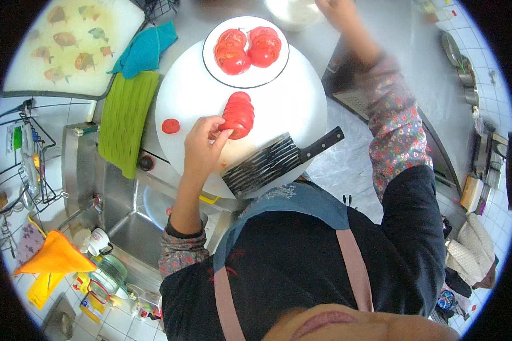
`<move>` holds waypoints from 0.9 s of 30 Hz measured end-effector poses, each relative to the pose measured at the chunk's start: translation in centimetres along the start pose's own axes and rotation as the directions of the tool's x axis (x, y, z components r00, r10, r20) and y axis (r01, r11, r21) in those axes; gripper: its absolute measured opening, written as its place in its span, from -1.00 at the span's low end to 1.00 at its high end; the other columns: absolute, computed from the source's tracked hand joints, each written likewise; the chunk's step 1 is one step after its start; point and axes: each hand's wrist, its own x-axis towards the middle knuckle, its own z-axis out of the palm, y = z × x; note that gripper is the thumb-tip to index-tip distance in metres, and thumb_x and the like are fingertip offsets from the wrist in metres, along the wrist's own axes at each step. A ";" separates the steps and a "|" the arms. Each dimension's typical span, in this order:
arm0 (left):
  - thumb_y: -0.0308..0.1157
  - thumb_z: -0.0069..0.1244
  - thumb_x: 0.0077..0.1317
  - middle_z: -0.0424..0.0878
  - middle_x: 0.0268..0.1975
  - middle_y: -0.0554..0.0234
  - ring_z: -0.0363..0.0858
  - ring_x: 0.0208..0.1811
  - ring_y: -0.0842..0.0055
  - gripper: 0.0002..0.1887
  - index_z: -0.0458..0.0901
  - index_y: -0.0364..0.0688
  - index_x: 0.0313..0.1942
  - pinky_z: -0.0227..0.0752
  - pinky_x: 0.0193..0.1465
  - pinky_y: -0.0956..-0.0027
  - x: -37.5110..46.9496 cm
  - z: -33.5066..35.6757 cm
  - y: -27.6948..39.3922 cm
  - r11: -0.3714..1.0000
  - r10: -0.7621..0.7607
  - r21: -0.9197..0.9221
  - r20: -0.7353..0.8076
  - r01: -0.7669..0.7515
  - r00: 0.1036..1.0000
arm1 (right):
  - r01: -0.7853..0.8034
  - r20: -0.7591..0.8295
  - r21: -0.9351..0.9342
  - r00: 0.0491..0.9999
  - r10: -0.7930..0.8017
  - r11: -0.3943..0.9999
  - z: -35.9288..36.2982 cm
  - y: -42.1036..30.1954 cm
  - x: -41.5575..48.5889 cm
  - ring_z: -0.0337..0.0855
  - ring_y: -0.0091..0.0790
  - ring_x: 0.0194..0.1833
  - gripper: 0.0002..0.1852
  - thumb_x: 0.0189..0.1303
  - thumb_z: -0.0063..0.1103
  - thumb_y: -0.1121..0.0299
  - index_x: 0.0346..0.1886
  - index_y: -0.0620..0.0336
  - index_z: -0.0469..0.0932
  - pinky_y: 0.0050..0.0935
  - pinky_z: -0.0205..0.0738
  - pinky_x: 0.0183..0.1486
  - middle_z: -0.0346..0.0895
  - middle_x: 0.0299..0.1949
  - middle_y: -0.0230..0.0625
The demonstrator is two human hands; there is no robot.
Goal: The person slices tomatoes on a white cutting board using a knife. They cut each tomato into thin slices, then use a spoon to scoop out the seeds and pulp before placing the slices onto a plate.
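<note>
A sliced tomato (239, 115), its slices stacked in a row, lies on the round white cutting board (290, 115). My left hand (205, 140) grips the tomato's near end between thumb and fingers. A small tomato end piece (170, 126) sits alone to the left. Beyond the row, a dark-rimmed white plate (249, 81) bears two groups of tomato slices (264, 47). A cleaver (269, 164) rests at the board's near edge, its black handle pointing right. My right hand (335, 15) reaches far to the upper right, beside a pale bowl (296, 13); its fingers are partly cut off by the frame.
On the left are a green mat (128, 121), a teal cloth (147, 49) and a tray with fish pictures (74, 81). The stainless steel sink (119, 213) lies below them, holding a basin. A wire rack (42, 170) hangs on the left wall.
</note>
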 end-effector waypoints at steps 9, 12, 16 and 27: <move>-0.50 0.17 0.21 0.70 -0.31 0.09 0.69 -0.34 0.48 -0.79 0.62 -0.35 -0.16 0.54 -0.26 0.46 0.5 -0.1 -1.2 0.986 -0.103 -0.129 0.049 0.108 0.994 | -0.306 0.191 0.926 0.885 0.424 0.222 0.9 6.8 -4.2 0.51 -0.46 -0.43 -0.74 0.35 0.05 0.26 -0.08 0.22 0.56 -0.52 0.39 -0.35 0.50 -0.44 -0.40; -0.52 0.15 0.22 0.71 -0.27 0.08 0.69 -0.29 0.51 -0.79 0.62 -0.38 -0.15 0.56 -0.21 0.47 0.7 -0.8 -1.1 0.982 -0.123 -0.129 0.111 0.137 0.986 | -0.288 0.211 0.945 0.897 0.388 0.153 -1.5 4.4 -5.7 0.49 -0.47 -0.43 -0.76 0.38 0.04 0.26 -0.06 0.20 0.56 -0.53 0.37 -0.38 0.49 -0.44 -0.41; -0.53 0.14 0.23 0.72 -0.25 0.08 0.69 -0.24 0.52 -0.79 0.63 -0.39 -0.13 0.55 -0.15 0.47 0.9 -1.0 -1.6 0.968 -0.128 -0.196 0.146 0.156 0.981 | -0.323 0.291 0.943 0.918 0.270 0.082 -4.2 0.7 -8.5 0.45 -0.53 -0.40 -0.70 0.40 0.01 0.25 0.04 0.23 0.52 -0.54 0.35 -0.34 0.46 -0.43 -0.43; -0.54 0.09 0.26 0.73 -0.19 0.14 0.66 -0.17 0.56 -0.77 0.65 -0.39 -0.08 0.53 -0.06 0.48 1.6 -1.5 -2.3 0.936 -0.180 -0.259 0.226 0.237 0.957 | -0.573 0.578 0.723 0.808 0.118 0.386 -4.8 -11.8 -19.0 0.43 -0.60 -0.40 -0.70 0.41 0.02 0.28 0.02 0.30 0.56 -0.62 0.29 -0.31 0.49 -0.41 -0.46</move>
